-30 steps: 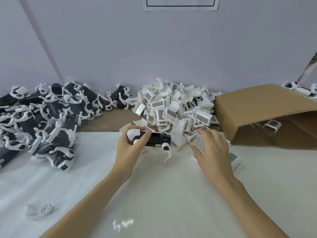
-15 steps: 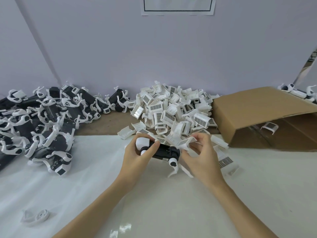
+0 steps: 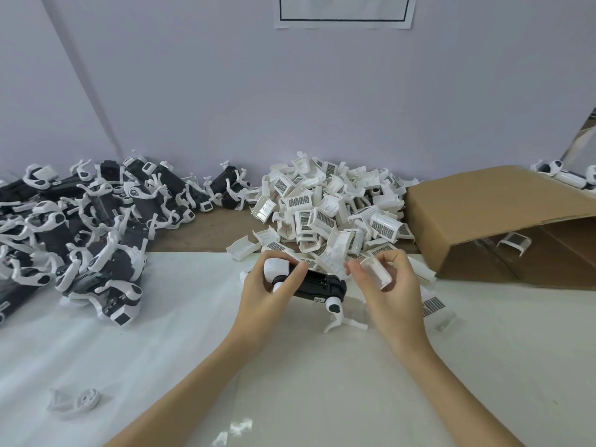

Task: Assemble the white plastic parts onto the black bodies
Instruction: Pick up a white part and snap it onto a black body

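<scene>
**bench status: one body in hand, white part held beside it**

pale lilac wall [image 3: 193, 91] behind the bench, with a sheet of paper [image 3: 343, 11] taped up near the top edge. white sheet [image 3: 129, 366] covers the near part of the table; a strip of bare brown tabletop [image 3: 213, 229] shows past it.

left hand [image 3: 267, 295] is wrapped around the white end of a black body [image 3: 319, 285] — thumb across the top, fingers underneath, body roughly level and pointing right, lifted just above the sheet. a white leg piece [image 3: 337, 314] hangs off the body's right end down toward the sheet.

right hand [image 3: 390, 291] is pinching one white plastic part [image 3: 375, 272] between thumb and fingertips, just beside the right end of the body. can't tell whether part and body are touching.

pile of white parts [image 3: 332, 208] — the loose stock — sits directly behind both hands, against the wall, spilling onto the sheet's far edge. heap of black bodies with white pieces already fitted [image 3: 80, 227] fills the left side. cardboard box [image 3: 496, 214] lies on its side at right, open toward the camera, with one white part [image 3: 514, 241] inside. a few more black-and-white units [image 3: 567, 174] behind the box. small white round piece [image 3: 75, 400] alone on the sheet at near left, well apart from everything.
</scene>
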`<state>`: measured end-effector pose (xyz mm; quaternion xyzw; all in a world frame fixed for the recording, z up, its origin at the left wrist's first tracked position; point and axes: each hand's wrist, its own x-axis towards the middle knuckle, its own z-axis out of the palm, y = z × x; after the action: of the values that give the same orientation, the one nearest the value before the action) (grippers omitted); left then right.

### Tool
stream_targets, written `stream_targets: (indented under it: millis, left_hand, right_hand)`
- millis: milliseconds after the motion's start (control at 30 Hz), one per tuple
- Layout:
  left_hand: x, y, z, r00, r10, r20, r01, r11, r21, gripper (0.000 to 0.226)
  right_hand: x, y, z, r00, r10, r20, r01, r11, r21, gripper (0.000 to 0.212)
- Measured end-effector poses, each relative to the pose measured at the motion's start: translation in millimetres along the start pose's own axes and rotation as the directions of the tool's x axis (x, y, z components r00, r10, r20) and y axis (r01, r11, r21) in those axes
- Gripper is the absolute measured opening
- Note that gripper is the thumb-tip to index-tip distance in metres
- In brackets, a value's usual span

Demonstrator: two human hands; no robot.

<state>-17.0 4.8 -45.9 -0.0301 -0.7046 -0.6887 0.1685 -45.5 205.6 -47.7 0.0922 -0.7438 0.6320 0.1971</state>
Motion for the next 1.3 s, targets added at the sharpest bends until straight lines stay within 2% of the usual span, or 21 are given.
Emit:
stream_targets:
  millis: [167, 267, 333, 367, 433, 533, 600, 733, 833, 900, 967, 1067, 1133, 1200, 1300]
  left_hand:
    - [-2, 2, 4, 0.999, 0.047, -0.005, -0.047, 0.998, 0.032, 0.056]
    - [-5, 4, 6, 0.994, 0.106, 0.036, -0.108, 0.992, 0.064, 0.056]
    - [-6, 5, 8, 0.991, 0.118, 0.071, -0.123, 0.989, 0.084, 0.052]
    - [-7, 6, 8, 0.989, 0.115, 0.092, -0.123, 0.988, 0.088, 0.051]
    - [-8, 6, 9, 0.986, 0.111, 0.128, -0.122, 0.989, 0.088, 0.047]
    - [-10, 6, 9, 0.974, 0.125, 0.187, -0.144, 0.985, 0.091, 0.046]
    - [-11, 8, 10, 0.969, 0.121, 0.214, -0.143, 0.985, 0.093, 0.051]
    - [-11, 10, 8, 0.974, 0.118, 0.193, -0.137, 0.987, 0.084, 0.057]
    - [-11, 9, 9, 0.979, 0.111, 0.173, -0.127, 0.988, 0.085, 0.056]
    - [-11, 9, 11, 0.981, 0.11, 0.159, -0.122, 0.99, 0.069, 0.062]
    - [-10, 8, 12, 0.982, 0.102, 0.156, -0.116, 0.99, 0.079, 0.06]
    - [-9, 8, 15, 0.988, 0.086, 0.131, -0.101, 0.989, 0.112, 0.051]
    - [-9, 8, 17, 0.99, 0.076, 0.122, -0.088, 0.991, 0.102, 0.05]
    - [-8, 8, 17, 0.99, 0.062, 0.13, -0.076, 0.992, 0.102, 0.048]
    - [-7, 9, 15, 0.989, 0.029, 0.148, -0.045, 0.993, 0.106, 0.054]
  right_hand:
    - [-7, -4, 3, 0.996, -0.078, 0.041, 0.079, 0.996, -0.03, 0.019]
    - [-9, -8, 7, 0.996, -0.07, 0.049, 0.076, 0.99, -0.122, 0.02]
    - [-11, -12, 11, 0.991, -0.079, 0.11, 0.095, 0.984, -0.15, 0.018]
    - [-13, -15, 13, 0.984, -0.089, 0.157, 0.114, 0.982, -0.153, 0.02]
    - [-19, -21, 17, 0.961, -0.126, 0.245, 0.178, 0.963, -0.204, 0.038]
    - [-25, -21, 22, 0.899, -0.249, 0.361, 0.389, 0.832, -0.396, 0.061]
    - [-25, -22, 24, 0.869, -0.27, 0.415, 0.453, 0.773, -0.445, 0.068]
    - [-20, -24, 19, 0.866, -0.223, 0.447, 0.453, 0.727, -0.516, 0.067]
    - [-19, -27, 16, 0.839, -0.217, 0.5, 0.46, 0.772, -0.438, 0.059]
    - [-20, -26, 13, 0.819, -0.183, 0.543, 0.428, 0.826, -0.367, 0.062]
    - [-20, -24, 9, 0.822, -0.161, 0.546, 0.395, 0.852, -0.343, 0.07]
    - [-19, -19, 10, 0.822, -0.252, 0.511, 0.501, 0.748, -0.435, 0.069]
    - [-18, -19, 14, 0.833, -0.26, 0.488, 0.514, 0.691, -0.509, 0.071]
    - [-19, -19, 18, 0.851, -0.261, 0.456, 0.497, 0.682, -0.537, 0.076]
    - [-24, -21, 23, 0.85, -0.298, 0.435, 0.511, 0.665, -0.544, 0.071]
